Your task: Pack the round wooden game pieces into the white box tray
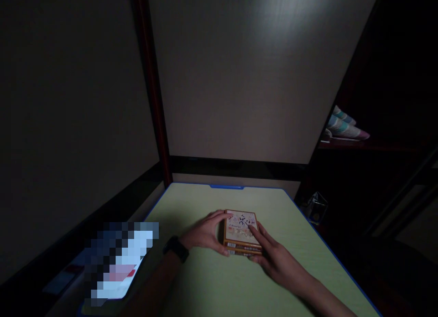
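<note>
Two flat boxes (241, 228) with orange-brown edges are stacked in the middle of the view, the upper one showing a pale printed lid with dark brush-like characters. My left hand (206, 234) wraps round their left side, thumb at the near corner and fingers along the far left edge. On the right side my right hand (269, 249) grips the same stack, with a finger lying on the lid and the thumb low at the front. A dark watch (175, 250) is on my left wrist. Whether the stack touches the tabletop is hard to tell.
The pale green table (191, 285) has a blue rim. At its left lies a lit, pixelated screen (123, 267). A wall panel (236, 89) stands behind the table. Striped cloth items (345, 125) rest on a dark shelf at right, above a shiny packet (316, 207).
</note>
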Tool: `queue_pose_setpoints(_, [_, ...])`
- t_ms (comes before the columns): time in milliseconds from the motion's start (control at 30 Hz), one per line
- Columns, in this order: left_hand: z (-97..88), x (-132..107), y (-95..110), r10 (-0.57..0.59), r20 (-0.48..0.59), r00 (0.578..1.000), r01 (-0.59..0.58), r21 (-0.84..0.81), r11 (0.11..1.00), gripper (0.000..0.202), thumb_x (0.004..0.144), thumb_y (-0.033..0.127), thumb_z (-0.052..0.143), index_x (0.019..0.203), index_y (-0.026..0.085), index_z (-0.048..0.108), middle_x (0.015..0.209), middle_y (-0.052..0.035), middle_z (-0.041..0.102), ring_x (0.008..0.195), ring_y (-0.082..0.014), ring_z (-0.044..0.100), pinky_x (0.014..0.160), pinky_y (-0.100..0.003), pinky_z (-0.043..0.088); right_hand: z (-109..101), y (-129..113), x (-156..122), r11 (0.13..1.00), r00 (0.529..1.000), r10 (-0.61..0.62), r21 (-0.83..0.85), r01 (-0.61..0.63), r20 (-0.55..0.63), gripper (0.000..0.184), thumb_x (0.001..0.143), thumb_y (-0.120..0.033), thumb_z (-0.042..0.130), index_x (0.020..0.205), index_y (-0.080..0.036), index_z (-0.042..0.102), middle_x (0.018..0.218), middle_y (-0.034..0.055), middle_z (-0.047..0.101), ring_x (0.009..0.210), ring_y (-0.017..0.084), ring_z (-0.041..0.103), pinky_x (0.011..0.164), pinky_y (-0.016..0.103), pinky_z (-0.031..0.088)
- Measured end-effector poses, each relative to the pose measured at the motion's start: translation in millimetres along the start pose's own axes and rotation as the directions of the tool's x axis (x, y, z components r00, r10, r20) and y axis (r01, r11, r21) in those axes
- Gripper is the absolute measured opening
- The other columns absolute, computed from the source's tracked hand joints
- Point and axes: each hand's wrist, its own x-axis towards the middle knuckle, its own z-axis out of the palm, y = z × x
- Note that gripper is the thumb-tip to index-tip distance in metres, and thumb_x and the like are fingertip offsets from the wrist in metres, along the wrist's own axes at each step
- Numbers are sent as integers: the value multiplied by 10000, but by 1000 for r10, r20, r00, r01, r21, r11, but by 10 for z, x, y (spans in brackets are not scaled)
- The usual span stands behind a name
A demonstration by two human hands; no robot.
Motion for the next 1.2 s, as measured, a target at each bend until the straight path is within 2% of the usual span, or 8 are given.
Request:
queue_pose_setpoints(200, [-16, -15, 2, -37, 20, 999, 37, -11, 999, 1137, 438, 542, 909, 1440, 246, 461, 1527, -131, 396, 1408, -335, 364, 1188, -443, 278, 32, 21, -20, 983, 1000, -4, -181, 1, -16, 638, 952, -448, 504, 1538, -254, 343, 1554, 124, 390, 1446, 333, 324, 1175, 553, 309])
queue_pose_setpoints(400, [11, 0, 1, -39, -18, 999, 36, -157, 987, 1194, 464, 412, 935, 1490, 227, 353, 1515, -142, 424, 1392, -322, 396, 1185, -464, 280, 34, 97, 12, 981, 997, -75, -178, 73, -6, 637, 970, -420, 461, 1556, -232, 297, 1533, 139, 423, 1410, 319, 394, 1154, 536, 358])
queue_pose_setpoints(567, [3, 143, -58, -54, -14, 998, 47, -304, 951, 1124, 503, 290, 923, 1477, 244, 364, 1511, -121, 443, 1400, -314, 398, 1193, -473, 272, 18, 231, 255, 977, 994, -112, -183, 106, -21, 617, 974, -362, 441, 1554, -208, 299, 1529, 161, 424, 1405, 312, 399, 1147, 541, 357])
queue_pose_setpoints(700, [-19, 336, -157, -109, -30, 994, 91, -352, 932, 1135, 554, 217, 872, 1522, 249, 280, 1548, -117, 397, 1425, -320, 363, 1197, -497, 262, -43, 335, 559, 972, 996, -93, -215, 91, 0, 616, 965, -343, 445, 1545, -179, 317, 1503, 186, 450, 1394, 322, 410, 1135, 544, 359])
queue_pose_setpoints(900, [33, 466, -240, -132, -203, 970, 88, -209, 974, 994, 672, 288, 801, 1523, 206, 294, 1580, -108, 345, 1456, -307, 311, 1225, -485, 208, -73, 455, 838, 978, 996, -88, -190, 81, -28, 609, 969, -329, 435, 1542, -159, 319, 1462, 197, 490, 1349, 316, 460, 1126, 530, 364])
queue_pose_setpoints(1033, [129, 426, -187, -124, -241, 963, 98, -116, 988, 817, 811, 459, 680, 1509, 234, 319, 1505, -72, 471, 1365, -266, 460, 1183, -421, 329, -45, 455, 838, 991, 994, -73, -113, 64, -79, 644, 952, -382, 482, 1544, -191, 315, 1479, 169, 485, 1340, 313, 470, 1135, 540, 340])
queue_pose_setpoints(1133, [200, 394, -144, -141, -325, 935, 147, -8, 989, 560, 946, 474, 458, 1450, 233, 414, 1454, -67, 527, 1340, -238, 486, 1169, -384, 343, -50, 408, 805, 1000, 989, 7, 13, -5, -147, 741, 922, -476, 524, 1557, -185, 278, 1520, 145, 444, 1377, 293, 441, 1150, 492, 337])
queue_pose_setpoints(1200, [234, 378, -129, -153, -359, 921, 174, 26, 984, 526, 969, 449, 399, 1438, 213, 429, 1458, -78, 522, 1370, -238, 452, 1183, -384, 317, -70, 374, 792, 989, 973, 124, 107, -104, -197, 772, 923, -544, 493, 1558, -164, 274, 1520, 146, 443, 1381, 281, 445, 1150, 457, 345])
